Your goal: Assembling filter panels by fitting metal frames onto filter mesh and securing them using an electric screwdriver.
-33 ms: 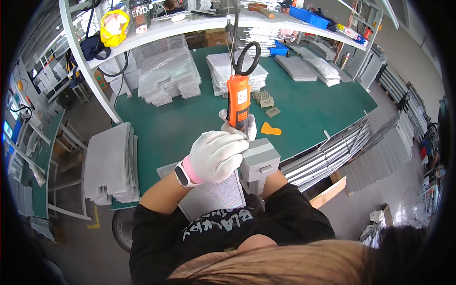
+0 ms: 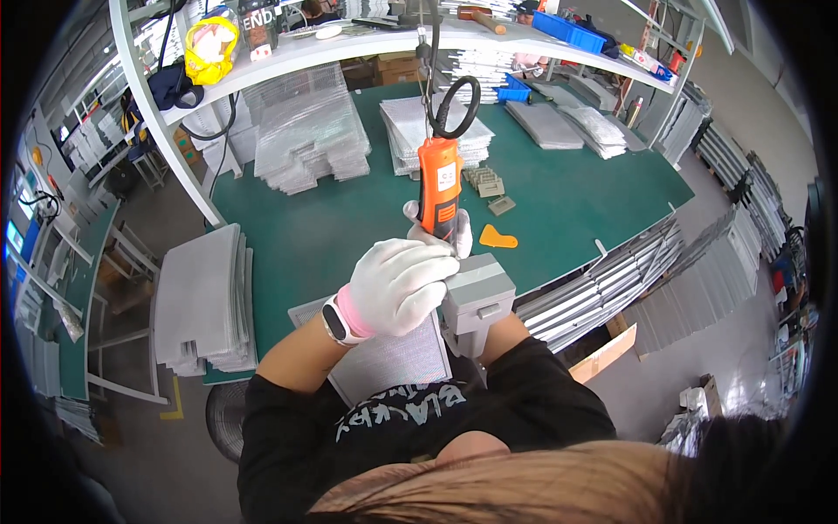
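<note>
An orange and black electric screwdriver (image 2: pixel 439 185) hangs upright on a cable, nose down, over the table. My right hand (image 2: pixel 463 236), white-gloved, is wrapped round its lower end; much of that hand is hidden behind the tool and my left hand. Just below the nose, my left hand (image 2: pixel 403 284), also gloved, is closed with fingertips pressed together; whatever it grips is hidden. Under it a mesh panel (image 2: pixel 397 354) with a thin frame leans between the table edge and my body. A grey box-shaped fixture (image 2: pixel 478 293) stands in front of my right wrist.
On the green table (image 2: pixel 323 227) lie an orange scraper (image 2: pixel 498 237), several small beige blocks (image 2: pixel 485 183) and stacks of mesh panels (image 2: pixel 310 131). Another panel stack (image 2: pixel 202 301) stands at the left edge. A white shelf (image 2: pixel 349 45) spans above; metal frames (image 2: pixel 611 284) sit at right.
</note>
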Action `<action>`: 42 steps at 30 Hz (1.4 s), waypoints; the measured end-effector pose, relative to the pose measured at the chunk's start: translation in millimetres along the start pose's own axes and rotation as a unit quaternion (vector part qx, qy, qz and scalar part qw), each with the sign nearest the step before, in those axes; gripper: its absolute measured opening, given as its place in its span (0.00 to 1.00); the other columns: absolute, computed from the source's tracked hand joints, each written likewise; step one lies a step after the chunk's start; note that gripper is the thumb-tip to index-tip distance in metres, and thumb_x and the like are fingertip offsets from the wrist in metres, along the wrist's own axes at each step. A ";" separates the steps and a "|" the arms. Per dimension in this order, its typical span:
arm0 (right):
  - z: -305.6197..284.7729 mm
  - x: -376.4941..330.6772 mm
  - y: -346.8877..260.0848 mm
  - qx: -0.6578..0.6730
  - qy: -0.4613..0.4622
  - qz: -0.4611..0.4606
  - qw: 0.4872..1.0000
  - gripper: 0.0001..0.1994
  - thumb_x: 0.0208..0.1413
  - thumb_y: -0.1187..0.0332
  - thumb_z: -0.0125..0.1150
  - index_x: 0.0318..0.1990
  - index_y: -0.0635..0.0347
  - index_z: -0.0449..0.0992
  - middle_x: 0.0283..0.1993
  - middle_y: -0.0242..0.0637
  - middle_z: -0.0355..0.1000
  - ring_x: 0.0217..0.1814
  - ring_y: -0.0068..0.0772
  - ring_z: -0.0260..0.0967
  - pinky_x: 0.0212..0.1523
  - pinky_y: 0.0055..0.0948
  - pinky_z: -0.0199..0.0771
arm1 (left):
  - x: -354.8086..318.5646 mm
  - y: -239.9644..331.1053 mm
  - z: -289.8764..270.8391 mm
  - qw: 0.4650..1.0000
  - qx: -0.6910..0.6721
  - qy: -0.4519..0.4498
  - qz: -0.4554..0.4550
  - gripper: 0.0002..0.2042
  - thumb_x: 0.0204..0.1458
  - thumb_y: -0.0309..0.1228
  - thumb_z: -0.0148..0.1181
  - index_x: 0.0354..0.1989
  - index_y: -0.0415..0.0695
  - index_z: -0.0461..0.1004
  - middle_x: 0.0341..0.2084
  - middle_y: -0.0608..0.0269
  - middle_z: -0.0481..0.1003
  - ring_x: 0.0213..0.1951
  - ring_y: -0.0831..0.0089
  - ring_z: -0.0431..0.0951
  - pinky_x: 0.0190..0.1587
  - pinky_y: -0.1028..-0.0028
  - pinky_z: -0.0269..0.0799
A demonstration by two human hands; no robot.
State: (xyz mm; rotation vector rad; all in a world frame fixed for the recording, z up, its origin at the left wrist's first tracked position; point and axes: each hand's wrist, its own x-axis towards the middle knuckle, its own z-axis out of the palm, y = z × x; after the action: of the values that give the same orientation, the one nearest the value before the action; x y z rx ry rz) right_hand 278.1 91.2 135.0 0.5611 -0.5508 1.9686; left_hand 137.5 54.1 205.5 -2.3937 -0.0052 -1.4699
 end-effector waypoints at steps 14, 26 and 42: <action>-0.2 -10.3 10.0 -0.286 0.197 -0.116 0.931 0.38 0.57 0.33 0.50 0.54 0.65 0.70 0.39 0.42 0.73 0.38 0.31 0.75 0.39 0.29 0.78 | 24.9 -6.8 -7.0 0.939 -0.240 -0.112 -0.220 0.06 0.49 0.18 0.55 0.34 0.42 0.70 0.25 0.60 0.77 0.28 0.60 0.79 0.32 0.65 0.73; -5.6 -14.5 3.0 -0.257 0.147 -0.047 0.954 0.37 0.56 0.33 0.50 0.52 0.63 0.71 0.33 0.39 0.71 0.32 0.29 0.71 0.33 0.28 0.74 | 67.6 -7.8 6.3 0.952 -0.192 -0.135 -0.198 0.07 0.55 0.24 0.58 0.39 0.41 0.66 0.20 0.60 0.74 0.23 0.61 0.78 0.25 0.66 0.71; -5.2 -29.0 -13.7 -0.195 0.052 0.078 0.976 0.35 0.56 0.34 0.50 0.48 0.62 0.72 0.23 0.35 0.67 0.22 0.27 0.66 0.25 0.26 0.68 | 98.9 -19.4 27.9 0.871 -0.337 -0.273 -0.228 0.11 0.61 0.28 0.51 0.50 0.39 0.70 0.33 0.56 0.77 0.32 0.66 0.81 0.33 0.68 0.76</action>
State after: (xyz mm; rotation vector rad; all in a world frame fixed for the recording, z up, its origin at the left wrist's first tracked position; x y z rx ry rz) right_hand 301.6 80.0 115.6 0.1708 -0.9109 1.9512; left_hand 204.5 63.7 285.2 -3.5210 -0.2450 -0.9796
